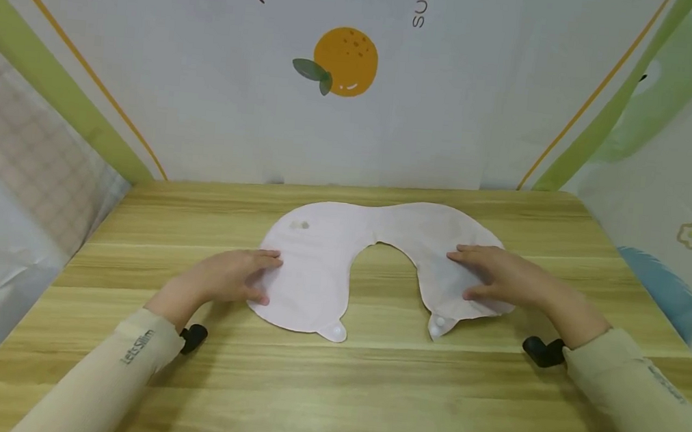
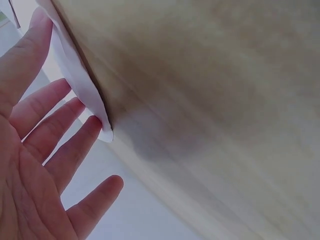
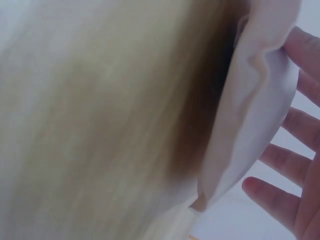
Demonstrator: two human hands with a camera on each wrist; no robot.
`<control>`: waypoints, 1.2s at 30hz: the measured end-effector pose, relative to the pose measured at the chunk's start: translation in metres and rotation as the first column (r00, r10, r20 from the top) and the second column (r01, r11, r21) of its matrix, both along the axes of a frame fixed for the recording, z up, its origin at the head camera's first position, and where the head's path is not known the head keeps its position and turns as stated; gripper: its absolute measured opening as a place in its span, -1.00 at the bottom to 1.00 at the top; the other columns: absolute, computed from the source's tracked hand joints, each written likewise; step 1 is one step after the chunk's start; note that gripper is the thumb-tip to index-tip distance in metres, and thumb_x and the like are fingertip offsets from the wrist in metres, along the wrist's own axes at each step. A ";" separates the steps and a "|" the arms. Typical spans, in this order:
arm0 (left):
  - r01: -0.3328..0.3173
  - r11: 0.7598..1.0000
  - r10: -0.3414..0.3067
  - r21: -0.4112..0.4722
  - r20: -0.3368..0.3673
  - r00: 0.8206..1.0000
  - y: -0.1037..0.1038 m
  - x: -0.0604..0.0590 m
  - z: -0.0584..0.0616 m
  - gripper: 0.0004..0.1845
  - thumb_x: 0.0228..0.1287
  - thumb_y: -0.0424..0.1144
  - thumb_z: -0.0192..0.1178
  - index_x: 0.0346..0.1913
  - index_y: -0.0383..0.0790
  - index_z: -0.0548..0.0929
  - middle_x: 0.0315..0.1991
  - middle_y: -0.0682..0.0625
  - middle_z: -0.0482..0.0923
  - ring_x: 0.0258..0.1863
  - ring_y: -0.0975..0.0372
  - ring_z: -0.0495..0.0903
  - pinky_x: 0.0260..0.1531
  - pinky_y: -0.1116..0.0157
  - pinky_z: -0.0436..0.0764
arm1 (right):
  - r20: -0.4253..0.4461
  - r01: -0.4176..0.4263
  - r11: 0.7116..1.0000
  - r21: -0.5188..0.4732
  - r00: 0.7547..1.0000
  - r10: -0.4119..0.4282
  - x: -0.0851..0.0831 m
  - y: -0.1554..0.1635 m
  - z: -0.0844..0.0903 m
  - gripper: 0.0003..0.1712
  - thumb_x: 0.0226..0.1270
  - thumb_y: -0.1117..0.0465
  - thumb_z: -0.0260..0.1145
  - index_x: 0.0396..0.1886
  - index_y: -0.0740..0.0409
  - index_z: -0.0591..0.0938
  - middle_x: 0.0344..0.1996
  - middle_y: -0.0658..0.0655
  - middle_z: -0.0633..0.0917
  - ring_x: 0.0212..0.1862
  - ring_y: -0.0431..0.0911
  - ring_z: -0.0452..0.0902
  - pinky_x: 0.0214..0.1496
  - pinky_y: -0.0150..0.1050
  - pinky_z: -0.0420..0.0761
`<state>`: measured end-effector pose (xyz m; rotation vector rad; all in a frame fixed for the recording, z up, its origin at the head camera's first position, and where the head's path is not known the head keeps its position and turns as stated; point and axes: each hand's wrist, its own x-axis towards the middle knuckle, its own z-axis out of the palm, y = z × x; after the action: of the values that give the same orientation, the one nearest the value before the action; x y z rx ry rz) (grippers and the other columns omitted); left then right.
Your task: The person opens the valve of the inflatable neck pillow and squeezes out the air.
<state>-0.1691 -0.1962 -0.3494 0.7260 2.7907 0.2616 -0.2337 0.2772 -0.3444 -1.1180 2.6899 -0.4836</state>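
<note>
A flat, pale pink U-shaped neck pillow [image 1: 311,261] lies on the wooden table with its opening toward me. Two tabs with snap buttons end its arms, the left tab [image 1: 334,331] and the right tab [image 1: 438,326]. A small clear valve [image 1: 299,225] shows on its upper left. My left hand [image 1: 231,276] touches the left outer edge, fingers spread and fairly straight; in the left wrist view its fingertips meet the fabric edge [image 2: 82,90]. On the right lobe rests my right hand [image 1: 504,278], fingers extended; the right wrist view shows that edge [image 3: 250,110] wrinkled and a bit raised.
The wood-grain table [image 1: 330,400] runs up to a white hanging cloth [image 1: 441,114] printed with oranges. More patterned cloth hangs at the left [image 1: 21,119] and right [image 1: 680,204]. Black wrist-worn pieces [image 1: 543,352] jut out beneath both sleeves.
</note>
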 end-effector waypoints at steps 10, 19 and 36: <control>-0.013 1.000 0.012 0.023 0.031 0.999 0.002 -0.011 0.000 -0.25 0.21 -0.10 0.39 0.38 -0.40 0.41 0.46 -0.31 0.27 0.44 -0.21 0.27 0.43 -0.13 0.28 | 0.001 0.007 1.000 -0.006 1.000 -0.007 -0.007 0.000 0.003 -0.27 0.21 0.18 0.47 0.37 0.26 0.47 0.38 0.41 0.42 0.42 0.33 0.29 0.41 0.24 0.33; -0.021 0.998 0.019 0.055 0.039 0.999 -0.001 -0.023 0.001 -0.27 0.21 -0.15 0.40 0.38 -0.40 0.41 0.46 -0.30 0.27 0.46 -0.20 0.24 0.45 -0.12 0.25 | 0.025 0.021 0.999 -0.034 0.999 -0.020 -0.017 -0.001 0.002 -0.27 0.22 0.19 0.47 0.37 0.25 0.47 0.38 0.40 0.42 0.43 0.32 0.27 0.43 0.25 0.30; -0.103 0.991 0.092 0.090 0.121 0.988 -0.003 -0.047 -0.005 -0.26 0.26 -0.20 0.36 0.44 -0.35 0.34 0.52 -0.24 0.17 0.51 -0.18 0.13 0.49 -0.12 0.17 | 0.093 0.063 0.996 -0.059 0.994 -0.057 -0.032 -0.006 -0.001 -0.25 0.27 0.18 0.43 0.42 0.25 0.41 0.43 0.39 0.35 0.46 0.31 0.22 0.46 0.24 0.27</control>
<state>-0.2158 -0.1991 -0.3539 0.5754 2.7213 0.4450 -0.2657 0.2711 -0.3455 -1.0070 2.6517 -0.6166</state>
